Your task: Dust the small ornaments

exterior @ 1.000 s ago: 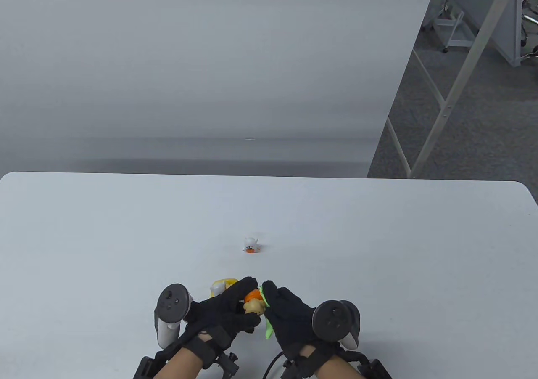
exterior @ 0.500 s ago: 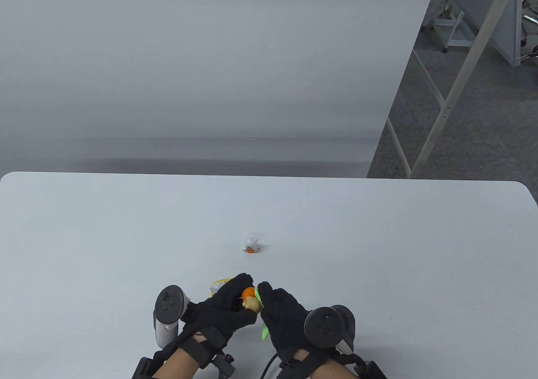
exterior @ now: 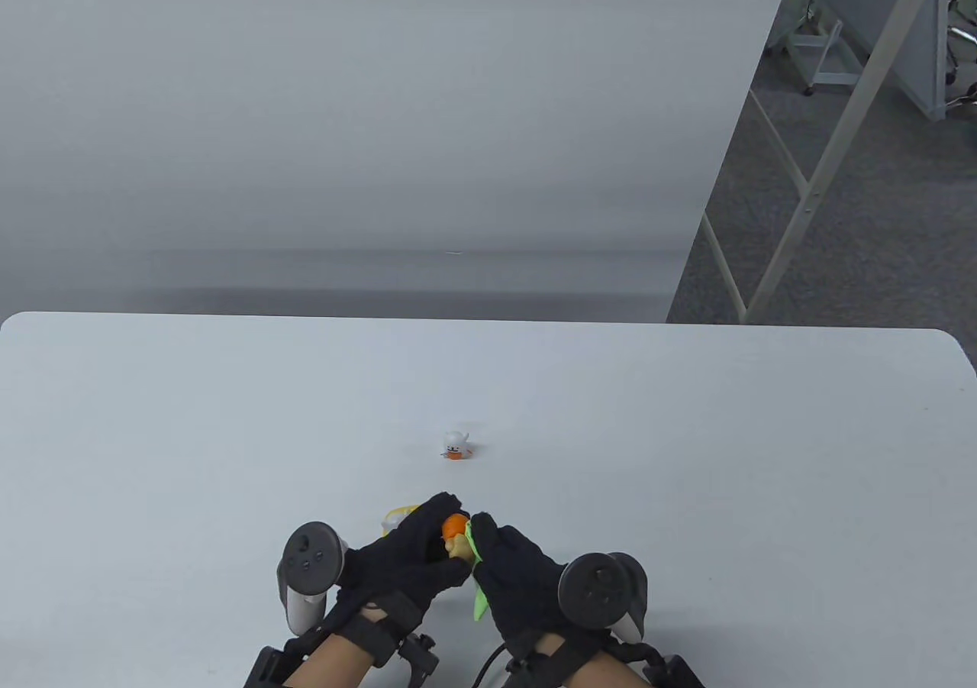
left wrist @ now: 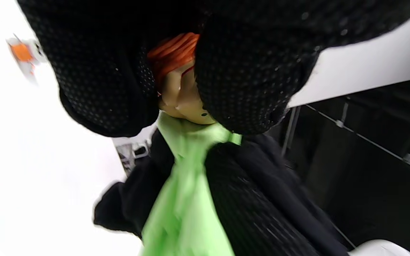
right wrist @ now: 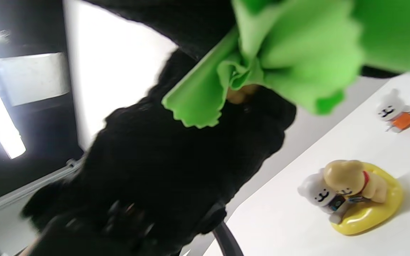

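Observation:
My left hand (exterior: 416, 554) grips a small tan figure with an orange top (exterior: 456, 535) above the table's near edge. It shows between my fingers in the left wrist view (left wrist: 178, 81). My right hand (exterior: 519, 573) holds a green cloth (exterior: 479, 592) and presses it against the figure. The cloth fills the top of the right wrist view (right wrist: 297, 60). A yellow ring ornament with two small animals (right wrist: 354, 195) sits on the table behind my left hand (exterior: 398, 516). A small white and orange figure (exterior: 455, 445) stands farther back.
The white table (exterior: 687, 451) ends at a far edge with a grey wall behind. White metal frame legs (exterior: 801, 184) stand on the grey floor at the right.
Both hands have drawn slightly closer together and toward me. The green cloth covers more of the tan figure, so less of it shows. The other ornaments have not moved.

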`<state>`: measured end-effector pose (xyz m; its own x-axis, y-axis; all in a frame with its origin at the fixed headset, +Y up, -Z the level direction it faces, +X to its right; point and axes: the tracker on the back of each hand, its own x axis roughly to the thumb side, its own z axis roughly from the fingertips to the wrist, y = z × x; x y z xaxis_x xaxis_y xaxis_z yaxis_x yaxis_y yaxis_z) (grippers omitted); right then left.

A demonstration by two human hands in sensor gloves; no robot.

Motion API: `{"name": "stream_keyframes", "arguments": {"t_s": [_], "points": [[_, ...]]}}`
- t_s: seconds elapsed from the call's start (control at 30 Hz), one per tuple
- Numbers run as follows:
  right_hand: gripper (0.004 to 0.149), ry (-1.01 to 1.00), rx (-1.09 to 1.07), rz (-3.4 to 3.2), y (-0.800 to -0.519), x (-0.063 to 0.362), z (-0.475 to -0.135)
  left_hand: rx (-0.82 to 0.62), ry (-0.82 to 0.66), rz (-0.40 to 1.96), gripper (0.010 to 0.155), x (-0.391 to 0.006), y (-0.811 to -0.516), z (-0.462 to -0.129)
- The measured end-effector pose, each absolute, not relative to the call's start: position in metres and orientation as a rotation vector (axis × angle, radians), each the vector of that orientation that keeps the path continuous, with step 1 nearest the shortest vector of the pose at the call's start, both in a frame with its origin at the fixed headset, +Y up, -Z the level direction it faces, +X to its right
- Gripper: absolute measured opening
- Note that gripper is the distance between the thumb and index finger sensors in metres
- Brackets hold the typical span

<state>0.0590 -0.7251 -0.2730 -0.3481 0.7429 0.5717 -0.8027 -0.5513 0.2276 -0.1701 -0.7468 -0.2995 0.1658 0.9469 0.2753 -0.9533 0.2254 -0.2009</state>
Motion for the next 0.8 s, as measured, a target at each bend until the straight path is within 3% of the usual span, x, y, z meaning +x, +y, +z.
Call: {"name": "stream_keyframes", "arguments": {"t_s": [0.1,0.23,0.37,0.53,0.63,0.8], "points": [[0.051,-0.122,0.784,2.023,-0.727,0.058,-0.275,-0.035,-0.392,1.404,0.085,-0.168,-0.753,-0.301],[0.05,-0.123,0.616,2.011,-0.727,0.077,-0.292,-0.201,-0.628,1.465,0.084,-0.152,-0.748,-0.302],[0.049,-0.099,0.617,1.993,-0.73,0.081,-0.29,-0.106,-0.537,1.345,0.091,-0.148,-0.743,-0.299],[0.05,-0.055,0.798,1.974,-0.723,0.067,-0.278,-0.047,-0.375,1.294,0.092,-0.165,-0.75,-0.307],[0.049,-0.123,0.719,1.948,-0.723,0.071,-0.284,-0.134,-0.429,1.372,0.088,-0.166,-0.749,-0.31],[0.049,-0.138,0.638,1.96,-0.721,0.077,-0.291,-0.105,-0.548,1.37,0.078,-0.161,-0.744,-0.305]]}}
